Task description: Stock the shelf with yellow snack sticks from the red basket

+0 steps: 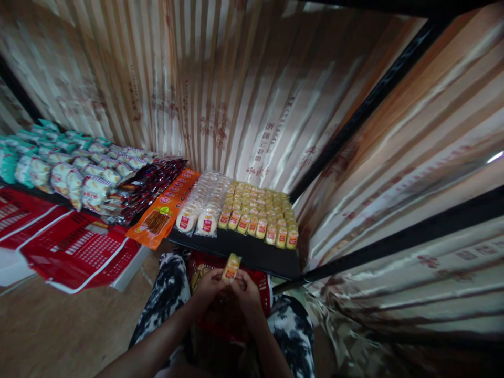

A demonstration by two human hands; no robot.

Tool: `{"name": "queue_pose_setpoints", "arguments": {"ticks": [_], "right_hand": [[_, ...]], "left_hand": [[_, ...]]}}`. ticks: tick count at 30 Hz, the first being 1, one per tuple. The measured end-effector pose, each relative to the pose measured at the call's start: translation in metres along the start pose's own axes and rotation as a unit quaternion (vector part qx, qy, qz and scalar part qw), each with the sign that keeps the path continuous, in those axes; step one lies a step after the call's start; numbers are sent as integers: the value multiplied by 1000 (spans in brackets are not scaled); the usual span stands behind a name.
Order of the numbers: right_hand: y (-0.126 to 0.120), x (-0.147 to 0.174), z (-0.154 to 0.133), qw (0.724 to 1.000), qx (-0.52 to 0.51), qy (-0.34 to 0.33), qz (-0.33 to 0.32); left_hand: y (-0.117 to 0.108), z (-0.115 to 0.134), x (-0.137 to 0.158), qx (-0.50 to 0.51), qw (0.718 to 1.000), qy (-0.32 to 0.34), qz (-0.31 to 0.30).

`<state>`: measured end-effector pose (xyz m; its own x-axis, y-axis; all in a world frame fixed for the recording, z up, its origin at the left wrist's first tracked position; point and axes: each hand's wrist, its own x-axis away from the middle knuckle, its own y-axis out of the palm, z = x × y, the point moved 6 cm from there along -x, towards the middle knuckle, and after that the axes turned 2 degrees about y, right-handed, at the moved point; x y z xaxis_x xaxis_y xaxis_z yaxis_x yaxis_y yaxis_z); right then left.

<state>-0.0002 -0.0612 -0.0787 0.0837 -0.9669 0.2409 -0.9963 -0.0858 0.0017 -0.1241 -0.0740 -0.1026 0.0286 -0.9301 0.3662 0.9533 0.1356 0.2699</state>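
Between my two hands is a small yellow-wrapped snack packet (231, 266) with a red label, held upright by its lower end. My left hand (211, 283) pinches its left side, and my right hand (244, 286) pinches the right. Just below them, a red box or bag (264, 295) lies between my knees, with similar yellow packets (199, 273) showing at its left. Ahead on the black shelf (252, 251) stand tight rows of matching yellow packets (260, 212), labels facing me.
Left of the yellow rows stand clear-wrapped round white crackers (207, 220), an orange snack bag (161, 210), dark red packets (151, 184) and white-and-teal bags (63, 163). Red cartons (79, 247) sit below at left. Black rack bars (366, 115) slant at the right before the hanging printed sheeting (236, 94).
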Motion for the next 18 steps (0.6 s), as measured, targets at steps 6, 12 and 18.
{"name": "queue_pose_setpoints", "arguments": {"ticks": [6,12,18], "right_hand": [[-6,-12,-25,998,34,-35,25],[-9,-41,-42,988,108,-78,72],[-5,-74,-51,972,174,-112,114]], "left_hand": [[-17,23,2,-88,985,83,125],[-12,61,13,-185,949,225,120],[9,72,-8,-220,920,316,70]]}}
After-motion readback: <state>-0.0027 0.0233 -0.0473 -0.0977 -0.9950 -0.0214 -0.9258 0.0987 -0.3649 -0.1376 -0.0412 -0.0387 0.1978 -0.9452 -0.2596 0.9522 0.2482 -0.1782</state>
